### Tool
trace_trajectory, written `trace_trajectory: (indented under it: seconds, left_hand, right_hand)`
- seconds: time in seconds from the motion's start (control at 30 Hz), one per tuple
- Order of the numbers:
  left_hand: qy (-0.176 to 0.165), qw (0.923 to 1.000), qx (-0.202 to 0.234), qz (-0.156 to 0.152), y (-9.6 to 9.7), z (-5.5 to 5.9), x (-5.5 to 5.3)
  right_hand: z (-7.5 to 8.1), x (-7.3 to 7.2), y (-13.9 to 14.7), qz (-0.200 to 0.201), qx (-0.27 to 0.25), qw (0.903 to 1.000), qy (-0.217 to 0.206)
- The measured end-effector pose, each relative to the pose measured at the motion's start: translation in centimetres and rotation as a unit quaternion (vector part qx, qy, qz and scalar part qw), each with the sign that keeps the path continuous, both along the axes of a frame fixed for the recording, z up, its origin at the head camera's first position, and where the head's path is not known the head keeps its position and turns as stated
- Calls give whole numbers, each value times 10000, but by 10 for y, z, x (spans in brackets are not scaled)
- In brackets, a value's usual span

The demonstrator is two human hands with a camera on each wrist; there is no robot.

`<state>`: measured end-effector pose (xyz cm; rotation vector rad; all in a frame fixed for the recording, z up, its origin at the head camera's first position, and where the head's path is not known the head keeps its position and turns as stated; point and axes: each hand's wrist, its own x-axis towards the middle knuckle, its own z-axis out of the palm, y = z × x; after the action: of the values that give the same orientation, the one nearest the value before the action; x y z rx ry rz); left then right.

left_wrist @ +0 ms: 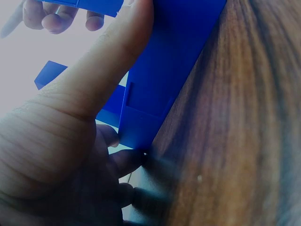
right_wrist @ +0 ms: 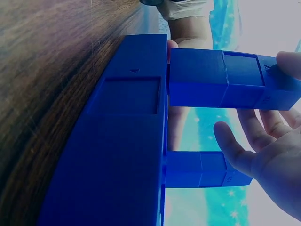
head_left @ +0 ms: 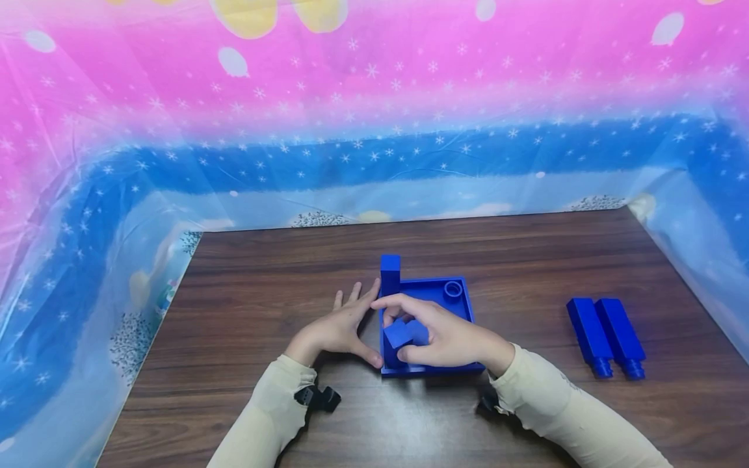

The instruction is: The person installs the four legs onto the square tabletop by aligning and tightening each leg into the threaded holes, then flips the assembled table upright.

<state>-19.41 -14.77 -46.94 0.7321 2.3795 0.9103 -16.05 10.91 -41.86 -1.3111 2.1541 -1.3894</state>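
Observation:
A square blue tray (head_left: 433, 372) with a raised rim lies on the table. One square blue post (head_left: 390, 276) stands upright at its back left corner. My right hand (head_left: 450, 338) grips the upper end of a second blue post (right_wrist: 216, 77) at the front left corner, thumb and fingers about its sides. Its lower end meets the tray in the right wrist view. Flat and spread, my left hand (head_left: 336, 331) lies along the tray's left side. Its thumb (left_wrist: 117, 52) touches the front left corner, and the index fingertip reaches the back post.
A round threaded socket (head_left: 452, 290) shows in the tray's back right corner. Two more blue posts (head_left: 590, 331) with threaded ends lie side by side at the right of the wooden table (head_left: 281, 260). A patterned pink and blue cloth (head_left: 374, 130) surrounds the table.

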Motion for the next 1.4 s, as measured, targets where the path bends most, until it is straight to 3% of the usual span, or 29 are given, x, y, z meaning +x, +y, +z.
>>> trace_trajectory:
  seconds: [0.63, 1.07, 1.4]
  left_hand:
    - [102, 9999, -68, 2, 1, -1, -1]
    - [51, 10000, -55, 8, 1, -2, 0]
    - [90, 9999, -75, -18, 1, 0, 1]
  right_hand:
    - [0, 5, -3, -482, 207, 9938, 983]
    - [-1, 9, -6, -699, 398, 9904, 1121]
    - [6, 11, -2, -469, 813, 9882, 1207]
